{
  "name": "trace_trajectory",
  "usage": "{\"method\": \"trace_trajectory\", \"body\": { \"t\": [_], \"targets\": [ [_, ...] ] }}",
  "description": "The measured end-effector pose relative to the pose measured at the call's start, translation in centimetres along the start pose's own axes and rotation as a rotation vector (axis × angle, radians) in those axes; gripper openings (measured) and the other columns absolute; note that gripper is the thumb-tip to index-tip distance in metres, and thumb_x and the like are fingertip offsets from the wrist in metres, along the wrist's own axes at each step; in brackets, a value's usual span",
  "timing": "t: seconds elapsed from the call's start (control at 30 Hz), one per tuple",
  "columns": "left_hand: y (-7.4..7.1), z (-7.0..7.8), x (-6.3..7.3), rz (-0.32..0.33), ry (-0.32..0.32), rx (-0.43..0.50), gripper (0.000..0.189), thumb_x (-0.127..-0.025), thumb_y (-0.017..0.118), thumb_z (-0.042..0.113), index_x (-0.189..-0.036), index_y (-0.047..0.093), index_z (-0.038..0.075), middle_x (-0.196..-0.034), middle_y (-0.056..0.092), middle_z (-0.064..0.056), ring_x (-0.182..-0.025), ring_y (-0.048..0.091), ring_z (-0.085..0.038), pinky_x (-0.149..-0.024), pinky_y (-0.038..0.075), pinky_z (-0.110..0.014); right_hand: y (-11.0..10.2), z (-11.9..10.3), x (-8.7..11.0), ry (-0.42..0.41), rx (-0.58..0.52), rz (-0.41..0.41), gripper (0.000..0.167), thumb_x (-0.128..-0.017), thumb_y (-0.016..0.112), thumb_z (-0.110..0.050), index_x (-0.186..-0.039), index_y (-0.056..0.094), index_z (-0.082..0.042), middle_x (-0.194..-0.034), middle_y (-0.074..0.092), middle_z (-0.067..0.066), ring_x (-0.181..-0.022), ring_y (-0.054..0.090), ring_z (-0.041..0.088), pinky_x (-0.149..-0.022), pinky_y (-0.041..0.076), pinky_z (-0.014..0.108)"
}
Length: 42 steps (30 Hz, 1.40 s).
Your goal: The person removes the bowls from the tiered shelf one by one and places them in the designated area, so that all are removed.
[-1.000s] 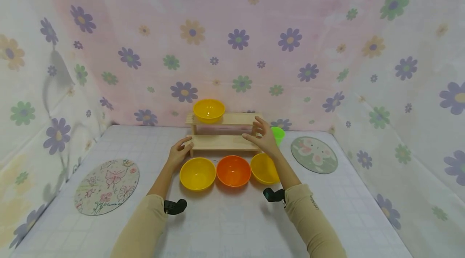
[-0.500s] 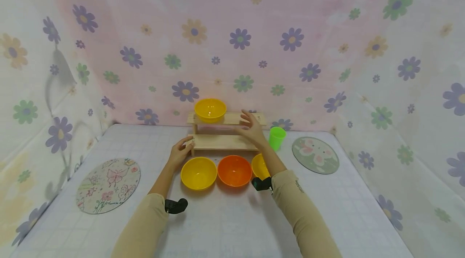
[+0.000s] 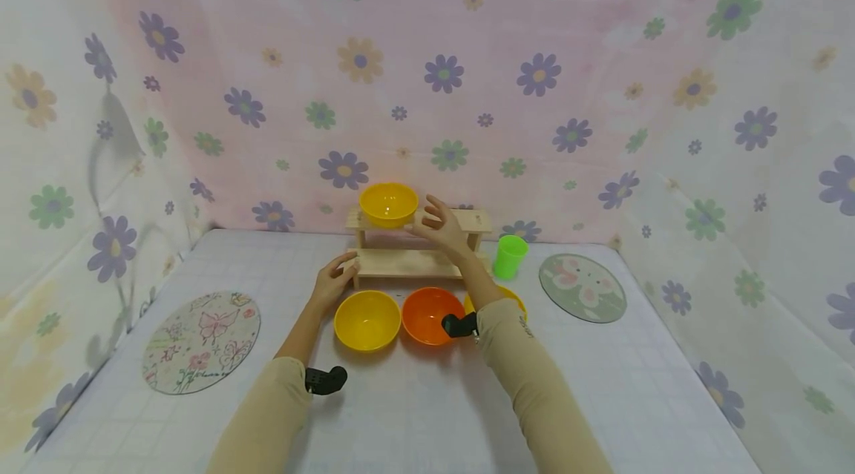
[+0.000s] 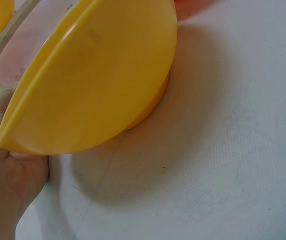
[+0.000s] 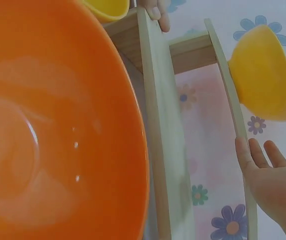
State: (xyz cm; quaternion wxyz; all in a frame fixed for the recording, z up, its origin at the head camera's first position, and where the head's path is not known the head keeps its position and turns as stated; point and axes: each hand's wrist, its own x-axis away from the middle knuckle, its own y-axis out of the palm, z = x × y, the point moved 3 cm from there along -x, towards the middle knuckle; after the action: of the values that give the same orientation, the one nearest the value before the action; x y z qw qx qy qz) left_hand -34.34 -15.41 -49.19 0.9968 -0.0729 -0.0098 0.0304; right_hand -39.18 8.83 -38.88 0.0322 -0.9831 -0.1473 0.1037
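Note:
A two-tier wooden shelf (image 3: 401, 262) stands at the back of the table, with a yellow bowl (image 3: 389, 205) on the left of its upper board. My left hand (image 3: 332, 284) grips the left end of the lower board; its fingers (image 5: 155, 12) reach over the edge in the right wrist view. Just right of the upper bowl is my right hand (image 3: 442, 228), fingers spread and holding nothing. In the right wrist view a gap shows between this hand (image 5: 278, 187) and the bowl (image 5: 263, 75). In the left wrist view, a nearer yellow bowl (image 4: 98, 75) hides part of the left hand.
Before the shelf, a yellow bowl (image 3: 367, 320), an orange bowl (image 3: 426, 311) and another yellow bowl (image 3: 513, 296) form a row, the last partly under my right forearm. A green cup (image 3: 510, 257) stands right of the shelf. Round mats (image 3: 203, 340), (image 3: 582, 288) lie at either side.
My right hand has moved left from the shelf's right end to beside the upper yellow bowl, uncovering the green cup. The left hand stays at the shelf's left end.

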Motion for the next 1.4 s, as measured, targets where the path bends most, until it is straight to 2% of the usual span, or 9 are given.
{"method": "trace_trajectory", "body": {
  "t": [0.2,0.37,0.5,0.67,0.87,1.0,1.17,1.3,1.4],
  "targets": [
    [0.1,0.0,0.1,-0.003,-0.008,0.032,0.047,-0.094,0.058,0.026,-0.137,0.048,0.008,-0.135,0.048,-0.019,-0.100,0.049,-0.020,-0.083,0.045,-0.021,0.7,-0.7,-0.3,0.006,-0.039,-0.041,0.081,-0.083,0.067,-0.005,-0.149,0.020,-0.005,-0.145,0.026,0.029,-0.128,0.034,0.048,-0.103,0.032,0.057],
    [0.0,-0.1,0.1,-0.003,-0.003,0.055,0.048,-0.094,0.058,0.025,-0.137,0.048,0.007,-0.122,0.054,-0.023,-0.091,0.049,-0.016,-0.076,0.044,-0.018,1.5,-0.2,-1.2,-0.024,-0.072,-0.071,0.081,-0.084,0.065,0.001,-0.149,0.019,-0.005,-0.144,0.031,0.027,-0.126,0.040,0.044,-0.102,0.037,0.050],
    [0.0,-0.2,-0.1,-0.009,-0.002,0.048,0.047,-0.095,0.058,0.025,-0.137,0.048,0.007,-0.122,0.054,-0.020,-0.089,0.049,-0.014,-0.076,0.046,-0.016,2.2,0.1,-1.8,-0.037,-0.064,-0.067,0.082,-0.083,0.067,0.001,-0.150,0.020,-0.008,-0.143,0.036,0.023,-0.122,0.046,0.040,-0.100,0.041,0.043],
    [0.0,-0.2,-0.2,-0.008,0.004,0.045,0.044,-0.094,0.059,0.025,-0.135,0.051,0.010,-0.121,0.054,-0.019,-0.087,0.049,-0.014,-0.074,0.046,-0.015,2.7,0.2,-2.1,-0.019,-0.055,-0.055,0.083,-0.082,0.067,0.001,-0.150,0.020,-0.008,-0.140,0.038,0.024,-0.118,0.049,0.041,-0.097,0.045,0.043],
    [0.0,-0.1,0.0,-0.019,0.009,0.072,0.043,-0.095,0.058,0.022,-0.135,0.050,0.008,-0.132,0.049,-0.019,-0.092,0.051,-0.013,-0.080,0.047,-0.016,3.1,-0.1,-2.0,0.016,-0.010,-0.034,0.083,-0.082,0.069,-0.002,-0.149,0.020,-0.006,-0.140,0.038,0.024,-0.114,0.052,0.036,-0.095,0.047,0.039],
    [0.0,-0.2,0.0,-0.027,0.006,0.073,0.045,-0.095,0.058,0.023,-0.136,0.049,0.008,-0.133,0.049,-0.019,-0.093,0.051,-0.014,-0.081,0.048,-0.017,3.2,-0.3,-1.9,0.007,0.037,-0.016,0.084,-0.082,0.070,-0.005,-0.149,0.019,-0.002,-0.143,0.036,0.020,-0.114,0.052,0.034,-0.096,0.046,0.036],
    [-0.1,-0.3,0.0,-0.048,0.005,0.044,0.047,-0.095,0.058,0.027,-0.137,0.048,0.010,-0.115,0.058,-0.018,-0.094,0.052,-0.016,-0.082,0.047,-0.020,3.2,-0.2,-1.8,-0.014,0.043,-0.007,0.085,-0.081,0.071,-0.005,-0.148,0.019,0.001,-0.143,0.036,0.020,-0.117,0.050,0.034,-0.098,0.044,0.035],
    [-0.2,-0.4,0.0,-0.065,0.005,0.049,0.047,-0.094,0.058,0.027,-0.137,0.047,0.012,-0.087,0.064,-0.011,-0.093,0.055,-0.017,-0.083,0.047,-0.022,3.1,0.0,-1.5,-0.035,0.068,0.004,0.082,-0.080,0.073,-0.009,-0.147,0.026,-0.004,-0.143,0.039,0.015,-0.115,0.049,0.029,-0.098,0.045,0.035],
    [-0.2,-0.4,0.0,-0.059,0.005,0.054,0.047,-0.094,0.059,0.027,-0.137,0.048,0.011,-0.080,0.064,-0.003,-0.089,0.056,-0.015,-0.081,0.047,-0.021,3.0,0.0,-1.2,-0.040,0.078,0.023,0.081,-0.080,0.074,-0.011,-0.147,0.028,-0.005,-0.142,0.040,0.013,-0.113,0.050,0.027,-0.097,0.045,0.035]
  ]
}}
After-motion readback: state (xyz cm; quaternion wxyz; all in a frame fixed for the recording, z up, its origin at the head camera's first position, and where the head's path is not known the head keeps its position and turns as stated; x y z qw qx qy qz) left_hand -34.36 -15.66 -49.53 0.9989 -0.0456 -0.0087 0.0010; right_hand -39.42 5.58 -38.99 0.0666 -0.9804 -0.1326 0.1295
